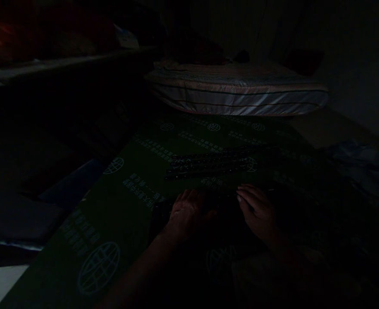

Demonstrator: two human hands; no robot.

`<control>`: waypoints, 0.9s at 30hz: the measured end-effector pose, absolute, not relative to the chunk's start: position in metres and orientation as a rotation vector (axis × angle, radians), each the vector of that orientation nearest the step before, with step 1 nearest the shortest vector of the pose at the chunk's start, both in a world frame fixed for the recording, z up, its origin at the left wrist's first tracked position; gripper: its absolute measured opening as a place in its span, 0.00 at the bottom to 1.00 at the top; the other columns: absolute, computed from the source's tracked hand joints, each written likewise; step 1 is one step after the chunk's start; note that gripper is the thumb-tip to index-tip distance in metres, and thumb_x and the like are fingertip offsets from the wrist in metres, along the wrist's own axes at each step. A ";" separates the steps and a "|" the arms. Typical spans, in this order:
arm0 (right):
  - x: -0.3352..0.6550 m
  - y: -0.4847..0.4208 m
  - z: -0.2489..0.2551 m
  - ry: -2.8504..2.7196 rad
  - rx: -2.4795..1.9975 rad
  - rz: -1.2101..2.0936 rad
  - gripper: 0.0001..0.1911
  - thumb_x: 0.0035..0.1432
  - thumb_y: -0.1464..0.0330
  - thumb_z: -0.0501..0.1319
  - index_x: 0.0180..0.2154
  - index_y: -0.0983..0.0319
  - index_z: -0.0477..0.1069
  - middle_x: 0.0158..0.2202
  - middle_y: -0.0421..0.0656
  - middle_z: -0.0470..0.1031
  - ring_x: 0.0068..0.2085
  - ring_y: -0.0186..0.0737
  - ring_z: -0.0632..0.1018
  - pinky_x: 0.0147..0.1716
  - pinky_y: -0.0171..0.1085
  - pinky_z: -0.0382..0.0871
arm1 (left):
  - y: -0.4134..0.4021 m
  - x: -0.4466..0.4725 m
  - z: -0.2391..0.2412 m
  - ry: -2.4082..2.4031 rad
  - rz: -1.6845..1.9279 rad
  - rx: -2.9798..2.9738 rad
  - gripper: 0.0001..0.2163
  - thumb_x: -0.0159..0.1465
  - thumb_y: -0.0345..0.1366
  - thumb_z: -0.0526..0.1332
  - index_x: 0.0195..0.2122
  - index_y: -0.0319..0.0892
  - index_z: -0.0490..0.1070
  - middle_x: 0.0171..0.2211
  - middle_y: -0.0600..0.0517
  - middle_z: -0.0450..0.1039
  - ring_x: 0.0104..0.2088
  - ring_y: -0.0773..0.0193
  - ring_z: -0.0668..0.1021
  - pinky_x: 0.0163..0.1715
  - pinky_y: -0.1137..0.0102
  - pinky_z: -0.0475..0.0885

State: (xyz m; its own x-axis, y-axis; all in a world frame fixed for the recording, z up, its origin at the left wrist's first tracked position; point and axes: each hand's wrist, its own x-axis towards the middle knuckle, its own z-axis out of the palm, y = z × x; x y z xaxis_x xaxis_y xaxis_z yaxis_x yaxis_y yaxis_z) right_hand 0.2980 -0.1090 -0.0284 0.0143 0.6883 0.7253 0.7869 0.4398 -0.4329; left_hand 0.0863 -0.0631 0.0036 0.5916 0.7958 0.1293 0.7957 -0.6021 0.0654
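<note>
The light is very dim. A dark cloth (pixel 159 214) with small pale specks lies spread on a green printed board (pixel 134 171). My left hand (pixel 187 210) rests on its left part, palm down, fingers bent slightly over the far side and thumb apart. Toward the right, my right hand (pixel 257 208) has thumb and fingertips close together at the cloth's far edge, seemingly pinching it. Beyond both hands, several narrow dark strips (pixel 205 165) with pale dots lie side by side across the board. Shadow hides the cloth's near and right edges.
A rounded cushion or mattress in a striped cover (pixel 237 96) sits at the board's far end. To the left runs a shelf (pixel 63 62) with reddish things on it. Crumpled cloth (pixel 360 159) lies at the right, near a pale wall (pixel 363 81).
</note>
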 end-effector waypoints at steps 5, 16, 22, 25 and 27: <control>0.302 -0.108 -0.030 -1.691 -1.283 -0.113 0.10 0.59 0.73 0.56 0.39 0.60 0.75 0.38 0.47 0.78 0.42 0.43 0.77 0.42 0.46 0.75 | -0.062 0.092 0.007 1.427 0.126 2.800 0.18 0.61 0.50 0.56 0.40 0.39 0.70 0.38 0.44 0.74 0.39 0.52 0.75 0.40 0.60 0.70; 0.309 -0.106 -0.030 -1.662 -1.274 -0.143 0.10 0.58 0.74 0.56 0.38 0.60 0.75 0.36 0.47 0.78 0.40 0.42 0.78 0.41 0.44 0.75 | -0.055 0.095 -0.001 1.319 0.183 2.774 0.18 0.61 0.49 0.57 0.42 0.38 0.70 0.39 0.45 0.74 0.41 0.54 0.75 0.40 0.63 0.71; 0.312 -0.105 -0.031 -1.634 -1.295 -0.117 0.10 0.59 0.73 0.56 0.39 0.59 0.75 0.36 0.45 0.78 0.40 0.41 0.78 0.41 0.43 0.74 | -0.055 0.092 -0.004 1.275 0.299 2.779 0.16 0.61 0.48 0.59 0.41 0.40 0.70 0.38 0.46 0.75 0.40 0.56 0.75 0.40 0.63 0.72; 0.314 -0.105 -0.031 -1.628 -1.299 -0.111 0.10 0.59 0.74 0.56 0.39 0.59 0.74 0.36 0.45 0.78 0.40 0.40 0.78 0.40 0.42 0.74 | -0.054 0.091 -0.004 1.268 0.305 2.768 0.15 0.60 0.47 0.60 0.40 0.40 0.70 0.37 0.48 0.75 0.38 0.56 0.76 0.37 0.64 0.72; 0.315 -0.104 -0.030 -1.626 -1.297 -0.118 0.10 0.58 0.75 0.56 0.39 0.59 0.74 0.36 0.45 0.78 0.39 0.40 0.78 0.39 0.41 0.75 | -0.053 0.091 -0.005 1.271 0.319 2.766 0.15 0.60 0.47 0.61 0.40 0.40 0.71 0.37 0.48 0.75 0.38 0.56 0.76 0.36 0.64 0.73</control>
State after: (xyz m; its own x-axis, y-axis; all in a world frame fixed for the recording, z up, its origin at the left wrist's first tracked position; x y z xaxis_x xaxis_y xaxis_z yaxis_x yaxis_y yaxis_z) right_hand 0.3147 -0.1041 -0.0303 0.0872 0.6749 0.7327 0.7734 0.4177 -0.4768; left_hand 0.0906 -0.0532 -0.0050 0.6340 0.7576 0.1549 0.7408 -0.6526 0.1591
